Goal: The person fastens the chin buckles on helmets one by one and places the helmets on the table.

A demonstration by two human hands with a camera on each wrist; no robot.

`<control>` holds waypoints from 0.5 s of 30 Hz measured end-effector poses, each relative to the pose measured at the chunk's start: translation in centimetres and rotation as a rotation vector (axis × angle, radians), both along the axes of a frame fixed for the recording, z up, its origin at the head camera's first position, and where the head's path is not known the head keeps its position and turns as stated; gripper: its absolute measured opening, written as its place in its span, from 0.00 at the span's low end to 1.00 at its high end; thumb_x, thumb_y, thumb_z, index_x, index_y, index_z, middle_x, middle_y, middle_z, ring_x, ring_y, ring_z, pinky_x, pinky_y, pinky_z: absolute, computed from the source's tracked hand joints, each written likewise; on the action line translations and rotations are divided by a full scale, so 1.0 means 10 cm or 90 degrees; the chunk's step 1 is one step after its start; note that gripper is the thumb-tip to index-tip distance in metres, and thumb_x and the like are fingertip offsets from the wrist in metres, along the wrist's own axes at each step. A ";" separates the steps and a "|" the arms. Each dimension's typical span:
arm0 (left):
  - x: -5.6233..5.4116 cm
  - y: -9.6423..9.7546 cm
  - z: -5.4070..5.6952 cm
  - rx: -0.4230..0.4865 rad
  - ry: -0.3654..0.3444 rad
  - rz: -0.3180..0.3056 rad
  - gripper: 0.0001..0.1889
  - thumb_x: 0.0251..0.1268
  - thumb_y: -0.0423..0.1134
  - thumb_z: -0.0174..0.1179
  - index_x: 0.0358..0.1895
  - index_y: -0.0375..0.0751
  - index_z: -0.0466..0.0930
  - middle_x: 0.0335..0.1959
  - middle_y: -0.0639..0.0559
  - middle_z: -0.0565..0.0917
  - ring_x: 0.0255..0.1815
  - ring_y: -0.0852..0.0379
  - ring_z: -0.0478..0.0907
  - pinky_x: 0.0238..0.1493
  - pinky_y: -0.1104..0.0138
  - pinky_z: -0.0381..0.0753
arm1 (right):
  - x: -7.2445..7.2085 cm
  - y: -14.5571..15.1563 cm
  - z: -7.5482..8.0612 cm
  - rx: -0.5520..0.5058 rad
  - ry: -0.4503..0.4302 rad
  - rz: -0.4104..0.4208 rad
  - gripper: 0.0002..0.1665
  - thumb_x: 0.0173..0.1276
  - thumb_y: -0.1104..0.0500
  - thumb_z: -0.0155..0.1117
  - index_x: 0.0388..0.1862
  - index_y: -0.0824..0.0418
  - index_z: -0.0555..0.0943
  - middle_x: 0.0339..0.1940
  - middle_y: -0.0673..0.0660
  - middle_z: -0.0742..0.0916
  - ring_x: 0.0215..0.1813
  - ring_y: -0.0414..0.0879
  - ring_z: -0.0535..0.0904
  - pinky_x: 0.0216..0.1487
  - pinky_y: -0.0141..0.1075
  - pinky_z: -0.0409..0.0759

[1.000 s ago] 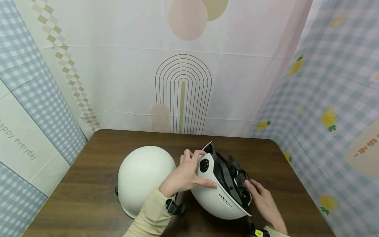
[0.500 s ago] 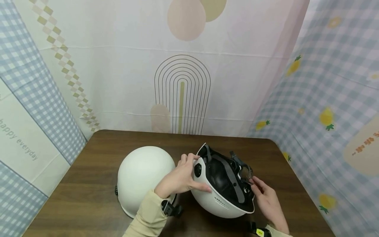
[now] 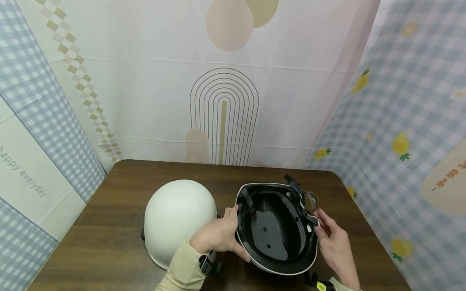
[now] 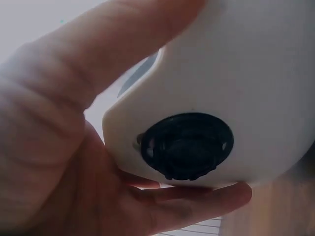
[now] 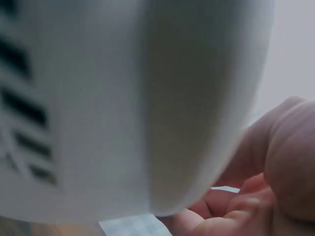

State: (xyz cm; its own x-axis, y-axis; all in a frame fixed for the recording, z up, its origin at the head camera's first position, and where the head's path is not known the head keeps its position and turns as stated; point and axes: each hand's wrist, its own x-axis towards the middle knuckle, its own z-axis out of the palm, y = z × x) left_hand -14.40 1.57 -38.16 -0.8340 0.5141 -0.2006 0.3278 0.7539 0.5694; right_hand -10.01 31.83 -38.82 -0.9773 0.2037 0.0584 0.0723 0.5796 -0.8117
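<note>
We note upturned white helmet (image 3: 269, 230), black-lined | left hand (image 3: 218, 235) grips its side, thumb spread | right hand (image 3: 335, 240) holds opposite side

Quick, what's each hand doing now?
Left hand: closed, holding the upturned helmet by its side.
Right hand: closed, holding the same helmet's opposite edge.

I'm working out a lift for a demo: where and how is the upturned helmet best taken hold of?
Probably by the rim, from the left and right at once. The upturned helmet has its opening facing up, so its thin edge offers something to pinch, while the rounded, smooth shell would likely slip.
</note>
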 end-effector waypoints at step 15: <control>0.04 0.02 -0.04 -0.022 -0.003 -0.005 0.73 0.32 0.74 0.70 0.76 0.30 0.43 0.70 0.35 0.60 0.55 0.38 0.75 0.57 0.54 0.74 | 0.00 -0.03 -0.01 -0.006 -0.001 -0.027 0.29 0.74 0.70 0.50 0.72 0.71 0.62 0.65 0.67 0.75 0.66 0.55 0.68 0.48 0.11 0.64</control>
